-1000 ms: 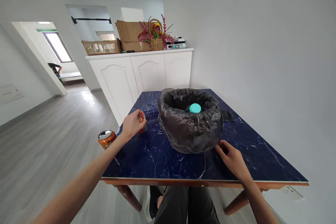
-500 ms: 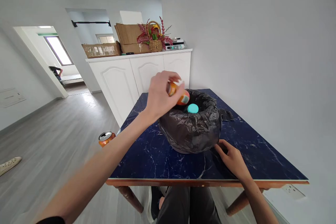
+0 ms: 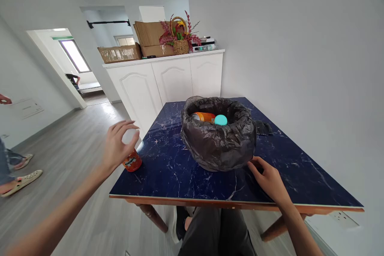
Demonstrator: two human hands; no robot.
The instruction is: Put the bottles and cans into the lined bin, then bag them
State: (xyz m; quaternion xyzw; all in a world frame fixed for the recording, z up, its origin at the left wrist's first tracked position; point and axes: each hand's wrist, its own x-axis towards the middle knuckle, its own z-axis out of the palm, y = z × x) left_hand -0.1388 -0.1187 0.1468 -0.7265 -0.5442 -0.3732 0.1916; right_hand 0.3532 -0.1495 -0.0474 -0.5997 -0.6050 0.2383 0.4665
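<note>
An orange drink can (image 3: pixel 133 163) stands near the table's left edge. Around and above its top, my left hand (image 3: pixel 115 144) curves with thumb and fingers apart; a pale patch shows in the gap, and I cannot tell what it is. A bin lined with a black bag (image 3: pixel 220 148) stands mid-table. Inside it lie another orange can (image 3: pixel 204 117) and something with a round turquoise top (image 3: pixel 221 120). My right hand (image 3: pixel 268 180) rests low at the bin's right side, its thumb and forefinger at the bag's bottom edge.
The dark blue marbled table (image 3: pixel 168 184) has a wooden edge. Behind it, a white cabinet (image 3: pixel 177 80) carries cardboard boxes (image 3: pixel 121 53) and a flower basket (image 3: pixel 181 47). A wall is on the right. A person's feet in clogs (image 3: pixel 27 180) are on the floor at left.
My left hand has let go of an orange can in the bin and moved left to the standing can. The right hand stays at the bin. A person has come further into view at left.
</note>
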